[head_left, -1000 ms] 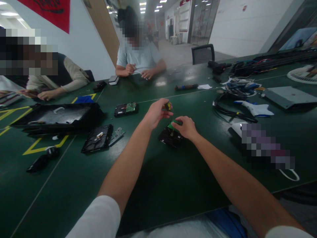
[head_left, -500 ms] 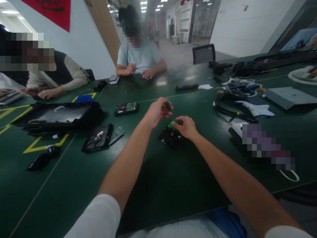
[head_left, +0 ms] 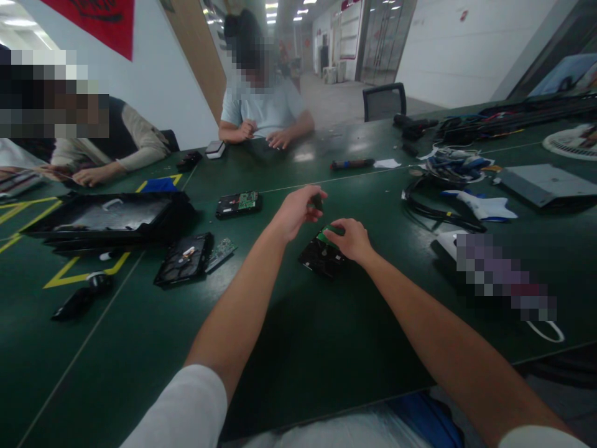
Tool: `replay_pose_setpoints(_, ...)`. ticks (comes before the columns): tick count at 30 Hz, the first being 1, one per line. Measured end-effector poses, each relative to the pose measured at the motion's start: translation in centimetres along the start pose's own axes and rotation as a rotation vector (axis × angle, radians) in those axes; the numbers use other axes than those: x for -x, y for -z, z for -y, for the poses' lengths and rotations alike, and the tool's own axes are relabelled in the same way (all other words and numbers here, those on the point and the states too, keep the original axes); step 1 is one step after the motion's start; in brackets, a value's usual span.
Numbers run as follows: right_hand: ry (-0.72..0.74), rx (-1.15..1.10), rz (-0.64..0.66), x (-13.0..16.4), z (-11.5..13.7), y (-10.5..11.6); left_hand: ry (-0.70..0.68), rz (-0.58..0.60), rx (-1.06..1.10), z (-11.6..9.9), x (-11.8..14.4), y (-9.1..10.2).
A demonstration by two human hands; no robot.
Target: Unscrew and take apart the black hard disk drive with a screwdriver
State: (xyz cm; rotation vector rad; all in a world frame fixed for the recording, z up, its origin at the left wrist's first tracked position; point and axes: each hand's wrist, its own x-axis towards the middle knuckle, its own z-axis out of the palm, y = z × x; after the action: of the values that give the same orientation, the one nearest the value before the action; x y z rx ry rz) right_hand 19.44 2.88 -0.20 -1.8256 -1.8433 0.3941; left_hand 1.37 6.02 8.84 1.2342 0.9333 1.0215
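A black hard drive (head_left: 319,257) with a green circuit board lies on the dark green table (head_left: 326,336) in front of me. My right hand (head_left: 351,240) rests on its far end, fingers pressing the green board. Just above and to the left, my left hand (head_left: 295,213) is closed around the dark handle of a small screwdriver (head_left: 317,201), held upright over the drive. The tip of the tool is hidden behind my fingers.
Two more hard drives (head_left: 237,203) (head_left: 184,258) and a loose circuit board (head_left: 220,251) lie to the left, beside a black open case (head_left: 107,218). Cables (head_left: 433,208) and a white tool (head_left: 482,205) sit right. Two other people sit across the table at the back left.
My left hand has turned the screwdriver handle slightly, so its yellow part no longer shows. The right hand and the drive have stayed in place.
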Motion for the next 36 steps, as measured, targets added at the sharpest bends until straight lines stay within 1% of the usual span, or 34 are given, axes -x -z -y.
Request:
replay_pose_setpoints(7,-0.006,0.016,0.001,-0.14,0.04,-0.03,0.048,0.069,0.062,-0.3,0.43,-0.34)
replay_pose_setpoints(10,-0.008,0.016,-0.001,-0.1,0.05,-0.05,0.053,0.051,0.098,-0.14,0.31,-0.32)
replay_pose_setpoints(14,-0.007,0.016,-0.004,-0.01,0.14,0.02,0.039,-0.002,0.084,0.08,0.09,-0.15)
replay_pose_setpoints(20,-0.008,0.027,-0.005,-0.02,0.14,0.02,0.061,0.05,0.091,0.13,0.12,-0.16)
replay_pose_setpoints(24,-0.003,0.021,-0.012,-0.01,-0.05,-0.12,0.065,0.022,0.121,0.18,-0.01,-0.11)
replay_pose_setpoints(28,0.004,0.004,-0.002,-0.02,-0.14,-0.11,0.031,-0.026,0.073,0.16,-0.15,0.07)
replay_pose_setpoints(32,-0.001,0.008,0.002,-0.05,-0.09,-0.07,0.03,0.006,0.037,-0.01,-0.01,-0.05)
replay_pose_setpoints(36,-0.005,0.011,0.004,-0.02,-0.1,-0.1,0.053,0.009,0.079,-0.06,0.07,-0.25)
